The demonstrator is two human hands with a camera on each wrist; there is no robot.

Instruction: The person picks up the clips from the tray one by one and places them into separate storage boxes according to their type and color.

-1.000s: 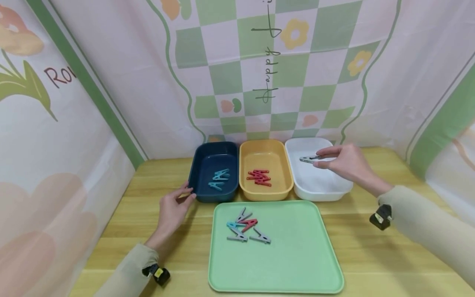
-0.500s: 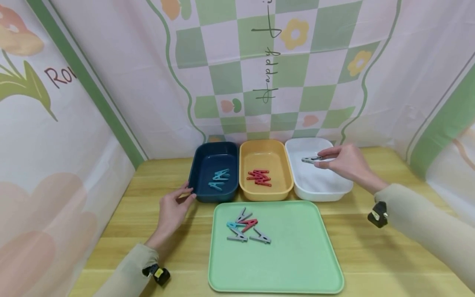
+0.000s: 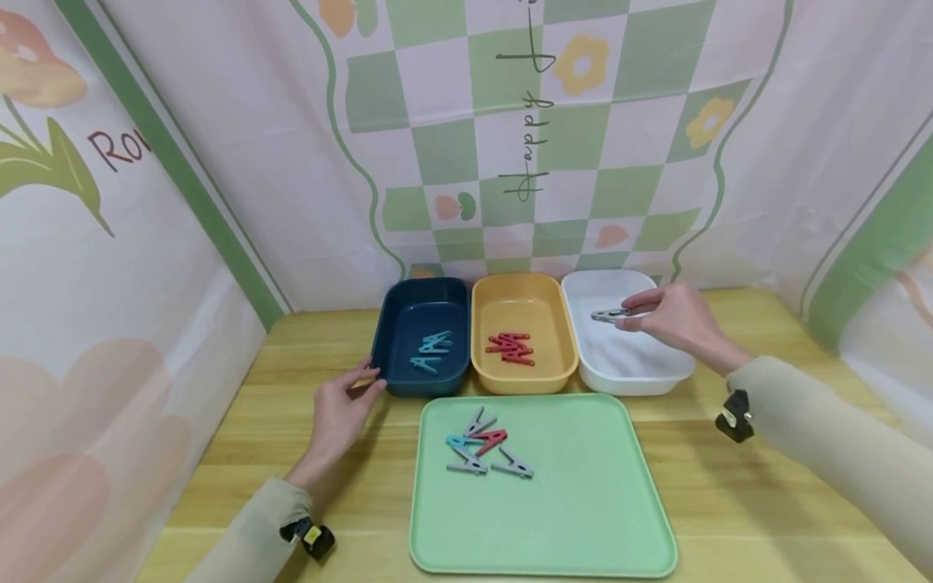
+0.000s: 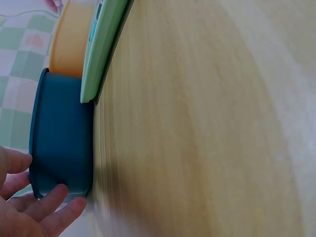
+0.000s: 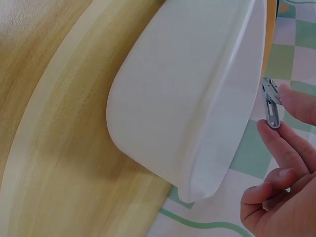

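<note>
My right hand [image 3: 678, 320] pinches a grey clothespin [image 3: 608, 316] between thumb and fingers, over the white bin [image 3: 634, 382]. The right wrist view shows that clothespin [image 5: 271, 103] beyond the bin's rim. My left hand [image 3: 344, 413] touches the near left corner of the dark blue bin [image 3: 394, 324], its fingers spread against the outer wall in the left wrist view. Blue clothespins [image 3: 435, 343] lie inside that bin. Red clothespins [image 3: 510, 348] sit in the yellow bin [image 3: 525, 380]. Several grey, red and blue clothespins [image 3: 477, 445] lie on the green tray [image 3: 554, 518].
The bins stand side by side at the back of the wooden table [image 3: 262, 389], against a patterned curtain [image 3: 503, 162]. The green tray lies just in front of them. Both wrists carry a black strapped device, such as the left one [image 3: 309, 538].
The right wrist and forearm have shifted slightly left, while the grey clothespin stays pinched over the white bin. My left hand, the bins and the tray look unchanged.
</note>
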